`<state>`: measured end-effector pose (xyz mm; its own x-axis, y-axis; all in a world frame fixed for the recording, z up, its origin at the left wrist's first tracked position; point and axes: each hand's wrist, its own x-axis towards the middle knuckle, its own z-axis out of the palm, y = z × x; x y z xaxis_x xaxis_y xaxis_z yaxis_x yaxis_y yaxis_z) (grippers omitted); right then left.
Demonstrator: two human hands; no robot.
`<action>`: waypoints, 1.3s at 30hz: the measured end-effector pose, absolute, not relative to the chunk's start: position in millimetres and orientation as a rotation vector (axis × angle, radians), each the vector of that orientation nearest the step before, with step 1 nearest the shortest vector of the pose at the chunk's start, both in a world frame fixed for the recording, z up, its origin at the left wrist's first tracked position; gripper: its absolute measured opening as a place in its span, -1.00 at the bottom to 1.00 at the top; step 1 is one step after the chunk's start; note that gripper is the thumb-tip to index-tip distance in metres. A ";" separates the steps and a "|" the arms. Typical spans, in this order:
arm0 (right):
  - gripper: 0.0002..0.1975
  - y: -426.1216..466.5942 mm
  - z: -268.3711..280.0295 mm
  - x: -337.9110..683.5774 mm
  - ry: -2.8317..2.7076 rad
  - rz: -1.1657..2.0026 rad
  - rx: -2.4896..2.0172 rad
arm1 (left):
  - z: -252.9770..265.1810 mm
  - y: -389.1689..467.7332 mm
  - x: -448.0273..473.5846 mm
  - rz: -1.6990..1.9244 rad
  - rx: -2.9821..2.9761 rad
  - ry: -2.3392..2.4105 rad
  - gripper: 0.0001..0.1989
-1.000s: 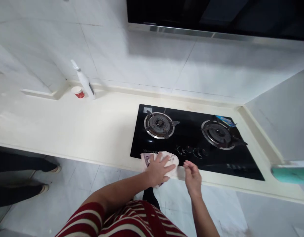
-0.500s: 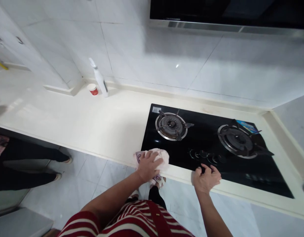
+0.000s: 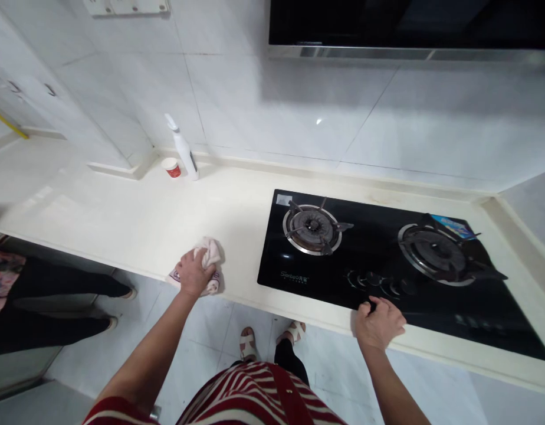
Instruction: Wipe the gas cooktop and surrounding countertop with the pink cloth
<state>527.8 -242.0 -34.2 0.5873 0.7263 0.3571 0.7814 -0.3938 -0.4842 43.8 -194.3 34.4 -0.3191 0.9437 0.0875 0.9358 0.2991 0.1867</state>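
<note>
My left hand [image 3: 195, 273] is closed on a crumpled pale pink cloth [image 3: 212, 252] with purple marks, pressed against the cream countertop [image 3: 237, 236] near its front edge, left of the gas hob. My right hand [image 3: 379, 323] leans on the front edge of the black gas hob [image 3: 365, 236], just below the control knobs [image 3: 381, 283]. Its fingers are loosely bent, thumb apart from them, and I see nothing held there. The hob has a left burner [image 3: 313, 227] and a right burner [image 3: 435, 248], each with a dark pan support.
A white spray bottle [image 3: 184, 150] and a red-and-white paper cup [image 3: 171, 167] stand by the tiled wall. A dark range hood [image 3: 409, 26] overhangs the hob. Another person's dark-trousered legs [image 3: 69, 289] show at the left. A yellow pipe [image 3: 9, 123] runs at the far left.
My left hand has slid the cloth leftward, from the hob's front left corner onto the bare countertop. My right hand stays at the hob's front edge. The view has shifted slightly.
</note>
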 end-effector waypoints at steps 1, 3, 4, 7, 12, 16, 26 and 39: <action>-0.74 -241.2 -34.0 526.2 -1.201 -0.119 -2.207 | 37.3 -184.0 41.7 0.318 1.721 2.565 -0.45; -0.75 -239.8 -33.1 523.7 -1.217 -0.126 -2.228 | 42.9 -160.5 45.8 0.334 1.557 2.660 -0.43; -0.75 -239.2 -32.5 522.8 -1.222 -0.129 -2.237 | 45.3 -147.9 51.7 0.346 1.508 2.675 -0.43; -0.75 -238.6 -31.3 522.1 -1.231 -0.133 -2.244 | 49.3 -110.7 79.6 0.388 1.554 2.590 -0.47; -0.74 -239.1 -30.6 524.0 -1.228 -0.115 -2.237 | 44.9 -68.7 141.6 0.434 1.846 2.306 -0.56; -0.74 -239.8 -28.5 524.4 -1.231 -0.107 -2.206 | 40.4 -66.4 181.9 0.438 1.999 2.127 -0.58; -0.77 -237.5 -23.6 518.2 -1.237 -0.102 -2.241 | 50.2 -134.4 199.8 0.400 2.230 1.939 -0.54; -0.76 -238.2 -27.5 520.7 -1.235 -0.105 -2.246 | 39.2 -204.2 246.6 0.465 2.527 1.242 -0.59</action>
<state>520.7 -238.2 -27.5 0.5712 0.7525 0.3279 0.7969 -0.4127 -0.4411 246.6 -204.2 39.2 0.5772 0.8010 0.1591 0.7085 -0.5881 0.3901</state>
